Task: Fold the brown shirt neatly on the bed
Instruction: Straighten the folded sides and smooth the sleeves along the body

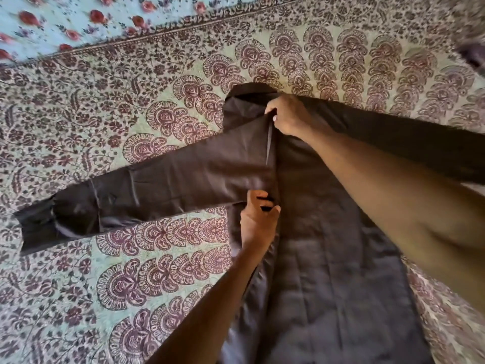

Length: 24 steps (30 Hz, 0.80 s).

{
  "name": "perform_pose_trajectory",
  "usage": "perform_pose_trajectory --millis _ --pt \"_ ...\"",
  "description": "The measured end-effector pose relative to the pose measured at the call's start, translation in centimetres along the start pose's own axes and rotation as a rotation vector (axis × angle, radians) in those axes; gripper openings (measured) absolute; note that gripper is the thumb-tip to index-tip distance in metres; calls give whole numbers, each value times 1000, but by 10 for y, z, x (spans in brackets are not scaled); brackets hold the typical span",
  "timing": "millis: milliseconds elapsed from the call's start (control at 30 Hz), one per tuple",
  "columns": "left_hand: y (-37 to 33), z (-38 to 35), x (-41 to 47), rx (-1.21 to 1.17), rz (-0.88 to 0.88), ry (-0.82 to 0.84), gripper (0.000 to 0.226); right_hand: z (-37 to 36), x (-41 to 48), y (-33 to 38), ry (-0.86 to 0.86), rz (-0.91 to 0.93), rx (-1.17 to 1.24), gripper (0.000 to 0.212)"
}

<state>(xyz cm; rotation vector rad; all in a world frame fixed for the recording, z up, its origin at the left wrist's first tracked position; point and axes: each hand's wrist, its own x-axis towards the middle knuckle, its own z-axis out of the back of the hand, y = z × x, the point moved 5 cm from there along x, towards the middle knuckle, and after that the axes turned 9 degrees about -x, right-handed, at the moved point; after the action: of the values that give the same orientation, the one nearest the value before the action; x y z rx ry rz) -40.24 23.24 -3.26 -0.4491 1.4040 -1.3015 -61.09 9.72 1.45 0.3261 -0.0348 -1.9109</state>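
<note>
The brown shirt lies flat on the bed, collar at the far end and hem toward me. Its left sleeve stretches out to the left across the bedspread, and the other sleeve runs off to the right under my right forearm. My right hand pinches the fabric at the left shoulder seam, just below the collar. My left hand grips the shirt's side edge at the armpit, where the left sleeve meets the body.
The bed is covered by a green and maroon paisley bedspread. A light blue floral sheet shows at the far left. A dark object sits blurred at the right edge.
</note>
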Motion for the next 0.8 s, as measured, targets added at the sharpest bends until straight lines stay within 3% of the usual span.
perform_pose_trajectory --millis 167,300,433,533,667,800 --pt "18 23 -25 242 -12 47 28 -12 -46 4 -92 -71 75 50" --pt "45 41 -62 372 49 149 19 -37 -111 11 -51 -210 267 42" --pt "74 53 -103 517 121 224 41 -66 -173 29 54 -274 329 50" --pt "95 64 -141 583 154 264 38 -77 -222 44 22 -336 243 57" --pt "106 81 -179 589 80 233 58 -88 -271 54 3 -455 165 63" --pt "111 83 -212 556 8 358 63 -91 -311 54 43 -595 204 61"
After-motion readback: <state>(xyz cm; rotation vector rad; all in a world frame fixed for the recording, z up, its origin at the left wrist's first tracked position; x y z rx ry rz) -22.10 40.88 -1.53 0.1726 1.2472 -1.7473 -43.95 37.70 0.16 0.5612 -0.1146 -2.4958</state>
